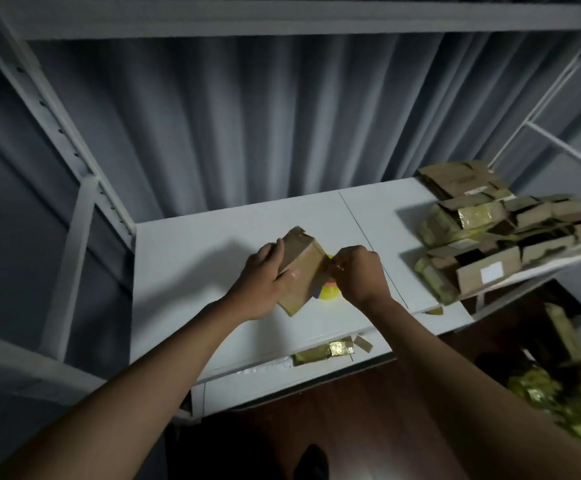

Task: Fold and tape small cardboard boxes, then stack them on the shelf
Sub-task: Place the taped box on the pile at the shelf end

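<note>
Views: one only, head cam; nothing shared w/ another view.
Position: on the person's head, above and in front of the shelf [192, 237].
Facing: fwd and down; forearms enter from bottom edge, meet near frame centre.
Nearness: close; left hand [265, 271], right hand [358, 271] and box [303, 261] at centre.
Lens: wide-angle; shelf posts bow at upper left and right.
Edges: curtain [247, 116] fills top, floor [351, 410] at bottom, box pile [496, 237] blurred at right.

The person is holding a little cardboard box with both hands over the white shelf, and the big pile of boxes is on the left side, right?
Almost. The head view shows the pile of boxes on the right side of the white shelf, not the left. The left hand and right hand do hold the cardboard box.
</note>
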